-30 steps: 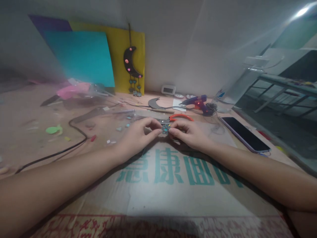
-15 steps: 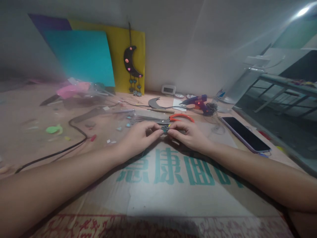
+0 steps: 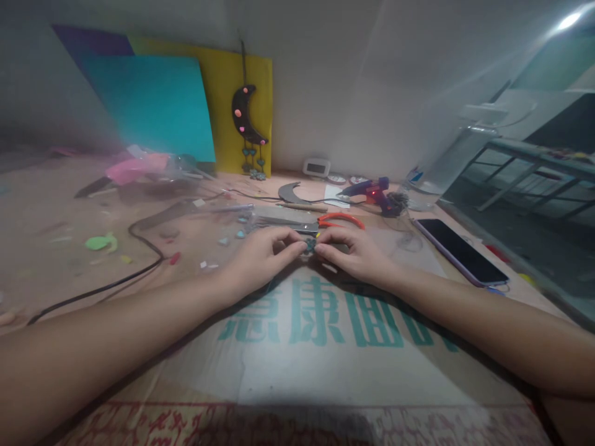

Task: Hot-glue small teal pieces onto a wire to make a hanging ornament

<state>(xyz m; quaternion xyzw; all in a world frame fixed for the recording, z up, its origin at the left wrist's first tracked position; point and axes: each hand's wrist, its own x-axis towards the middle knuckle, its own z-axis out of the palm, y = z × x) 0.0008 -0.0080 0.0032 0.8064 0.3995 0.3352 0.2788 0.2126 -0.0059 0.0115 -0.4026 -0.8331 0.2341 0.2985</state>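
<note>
Centrally, small grey-teal ornament point(image 3: 310, 246) held between both hands, over green-lettered sheet point(image 3: 297, 371). Left hand point(image 3: 263, 255) pinching its left side between thumb and forefinger; right hand point(image 3: 360, 253) pinching its right side likewise. Just beyond, orange-handled scissors point(image 3: 307, 227). Farther back on counter point(image 3: 69, 217), purple glue gun point(image 3: 382, 199), red light glowing.

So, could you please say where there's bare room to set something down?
The lettered surface between the left forearm and right forearm looks bare. Beyond the fingers it's crowded: scissors, glue gun, grey crescent. Scraps and cable clutter the left.
</note>
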